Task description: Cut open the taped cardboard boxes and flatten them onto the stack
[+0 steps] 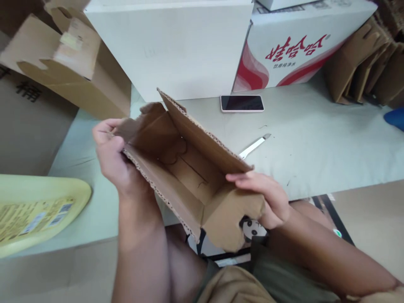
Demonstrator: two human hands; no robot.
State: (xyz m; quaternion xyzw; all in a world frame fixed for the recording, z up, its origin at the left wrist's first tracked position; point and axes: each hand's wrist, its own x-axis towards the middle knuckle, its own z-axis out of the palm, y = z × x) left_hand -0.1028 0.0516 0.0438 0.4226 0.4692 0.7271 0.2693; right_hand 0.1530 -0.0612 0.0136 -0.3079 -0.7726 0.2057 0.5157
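1. Gaping wide, the cardboard box (189, 172) hung tilted between the two hands, over the near side of the tabletop (315, 143), its rough corrugated rims on full show!
2. On one end, the left hand (112, 158) had a firm grip, thumb and fingers pinching the flap.
3. On the other, the right hand (268, 195) grasped the corner, fingertips over the long upper flap, right beside the notched end flap.
4. Just past the box lay a white-handled knife (254, 146), tip pointing away, its near end hidden behind cardboard.
5. Farther back, a phone (242, 103) lay screen up before a white box (176, 50) and a red-and-white carton (290, 50).
6. Out on the flanks: a yellow bottle (41, 210) and a second brown box (104, 80) at left, folded cardboard (350, 67) at right!
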